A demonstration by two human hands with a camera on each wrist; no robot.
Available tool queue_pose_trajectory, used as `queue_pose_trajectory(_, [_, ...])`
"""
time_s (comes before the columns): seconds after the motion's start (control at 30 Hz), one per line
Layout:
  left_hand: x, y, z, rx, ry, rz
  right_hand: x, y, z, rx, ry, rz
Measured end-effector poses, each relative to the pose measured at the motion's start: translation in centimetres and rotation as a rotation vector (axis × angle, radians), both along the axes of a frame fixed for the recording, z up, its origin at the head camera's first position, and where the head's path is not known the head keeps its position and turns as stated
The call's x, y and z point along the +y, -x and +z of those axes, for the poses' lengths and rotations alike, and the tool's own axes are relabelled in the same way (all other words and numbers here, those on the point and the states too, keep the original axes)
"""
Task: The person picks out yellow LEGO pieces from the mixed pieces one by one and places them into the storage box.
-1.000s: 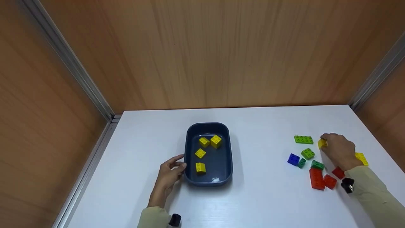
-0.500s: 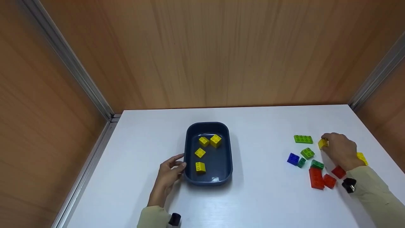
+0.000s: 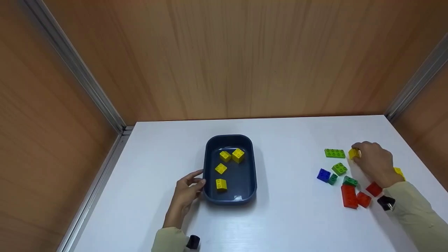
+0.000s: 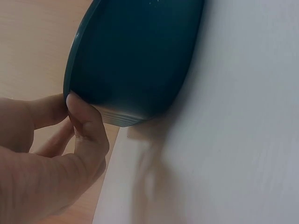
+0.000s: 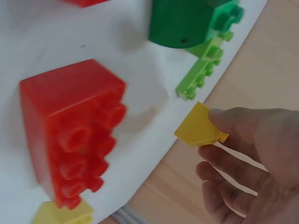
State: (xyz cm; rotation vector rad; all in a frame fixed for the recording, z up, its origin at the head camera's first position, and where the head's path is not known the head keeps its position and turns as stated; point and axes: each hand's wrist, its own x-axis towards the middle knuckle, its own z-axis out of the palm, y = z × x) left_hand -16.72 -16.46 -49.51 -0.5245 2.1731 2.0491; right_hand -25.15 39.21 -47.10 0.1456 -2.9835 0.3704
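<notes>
My left hand [image 3: 186,191] pinches the near left rim of a dark blue tray [image 3: 241,183], thumb and fingertips at its edge in the left wrist view. Several yellow toy bricks [image 3: 221,168] lie in the tray. Over at the right, my right hand [image 3: 377,163] holds a yellow toy brick [image 3: 353,153] between thumb and fingers. The right wrist view shows this brick [image 5: 198,125] with a sloped side, apart from the other bricks. Another yellow brick [image 3: 399,173] lies partly hidden behind the right hand.
Near the right hand lie a long light green brick [image 3: 335,153], a shorter light green one [image 3: 339,169], a blue brick [image 3: 323,175], dark green bricks [image 3: 350,181] and red bricks [image 3: 349,196]. A wooden panel [image 3: 227,63] stands behind the white table [image 3: 294,224].
The right hand has moved slightly away from me and a little left, carrying the yellow brick. The left hand and the tray stay where they were.
</notes>
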Motion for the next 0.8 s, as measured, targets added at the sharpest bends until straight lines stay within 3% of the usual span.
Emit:
queue_pose_trajectory(0.27, [0.1, 0.0, 0.1, -0.003, -0.001, -0.001, -2.0, -0.2, 1.4, 0.022, -0.002, 0.024])
queue_pose_trajectory(0.8, [0.0, -0.2, 0.0, 0.009, 0.003, -0.003, -6.6, -0.4, 2.7, 0.085, -0.024, 0.130])
